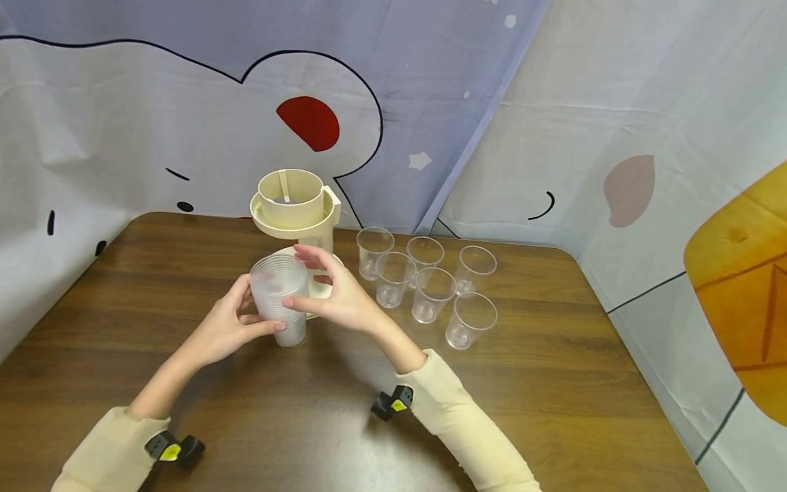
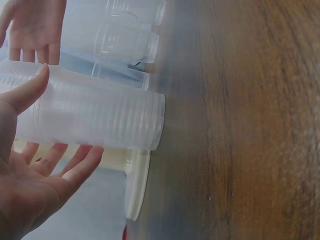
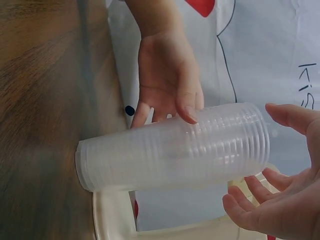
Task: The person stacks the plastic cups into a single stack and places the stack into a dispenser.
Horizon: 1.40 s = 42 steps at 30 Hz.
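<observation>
A tall stack of clear plastic cups (image 1: 289,328) stands nearly upright at the left of the table, its base at the tabletop. My left hand (image 1: 224,331) grips it from the left, with the thumb on the near side and the fingers behind. The right hand (image 1: 335,294) spreads around the upper end of the stack, fingers apart and loosely bent. In the right wrist view the right thumb and fingertips (image 3: 232,202) are just off the rims of the cups (image 3: 165,155). Ribbed layers of nested rims show in the left wrist view of the stack (image 2: 100,112).
Right behind the stack rises a cream plastic stand (image 1: 295,219) with a round, open-topped holder. Several single clear cups (image 1: 433,294) stand upright in two rows to its right. A printed cloth (image 1: 184,123) hangs along the back of the wooden table (image 1: 553,383).
</observation>
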Each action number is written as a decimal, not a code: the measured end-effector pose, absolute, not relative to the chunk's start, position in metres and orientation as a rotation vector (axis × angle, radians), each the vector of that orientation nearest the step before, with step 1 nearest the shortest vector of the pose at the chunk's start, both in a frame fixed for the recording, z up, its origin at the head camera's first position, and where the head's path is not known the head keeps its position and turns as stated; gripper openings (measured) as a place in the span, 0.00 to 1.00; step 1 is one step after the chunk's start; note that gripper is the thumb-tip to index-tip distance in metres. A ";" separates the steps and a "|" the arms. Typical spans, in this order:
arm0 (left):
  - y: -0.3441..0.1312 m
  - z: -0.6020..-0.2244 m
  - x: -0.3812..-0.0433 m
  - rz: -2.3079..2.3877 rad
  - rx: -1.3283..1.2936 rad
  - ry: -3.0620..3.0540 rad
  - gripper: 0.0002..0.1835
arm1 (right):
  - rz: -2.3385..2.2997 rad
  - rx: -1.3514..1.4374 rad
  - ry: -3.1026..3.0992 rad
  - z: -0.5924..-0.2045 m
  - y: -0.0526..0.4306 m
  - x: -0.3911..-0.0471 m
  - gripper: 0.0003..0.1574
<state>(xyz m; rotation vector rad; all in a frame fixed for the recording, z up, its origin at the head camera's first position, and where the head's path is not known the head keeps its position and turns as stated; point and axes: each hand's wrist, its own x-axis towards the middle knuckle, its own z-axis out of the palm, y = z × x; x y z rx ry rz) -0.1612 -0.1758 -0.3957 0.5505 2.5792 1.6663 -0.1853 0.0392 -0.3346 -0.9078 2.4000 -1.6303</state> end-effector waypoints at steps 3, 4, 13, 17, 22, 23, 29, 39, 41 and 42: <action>-0.176 -0.395 -0.161 1.667 0.555 2.579 0.41 | -1.631 -0.922 2.407 -0.334 0.043 -0.183 0.46; -0.176 -0.395 -0.161 1.668 0.556 2.579 0.41 | -1.635 -0.927 2.408 -0.334 0.044 -0.183 0.47; -0.175 -0.396 -0.159 1.675 0.539 2.595 0.41 | -1.700 -0.972 2.391 -0.334 0.059 -0.178 0.46; -0.174 -0.397 -0.159 1.671 0.533 2.603 0.40 | -1.710 -0.952 2.403 -0.335 0.067 -0.177 0.46; -0.174 -0.398 -0.159 1.670 0.539 2.605 0.40 | -1.729 -0.936 2.402 -0.334 0.076 -0.176 0.46; -0.174 -0.398 -0.159 1.670 0.541 2.606 0.41 | -1.733 -0.936 2.403 -0.334 0.078 -0.175 0.46; -0.175 -0.399 -0.158 1.667 0.547 2.606 0.41 | -1.766 -0.901 2.424 -0.337 0.088 -0.174 0.46; -0.176 -0.396 -0.159 1.661 0.552 2.618 0.40 | -1.771 -0.902 2.505 -0.339 0.108 -0.172 0.47; -0.176 -0.396 -0.161 1.660 0.552 2.617 0.40 | -1.774 -0.889 2.513 -0.339 0.113 -0.172 0.47; -0.175 -0.396 -0.161 1.661 0.552 2.616 0.41 | -1.776 -0.886 2.515 -0.339 0.116 -0.172 0.47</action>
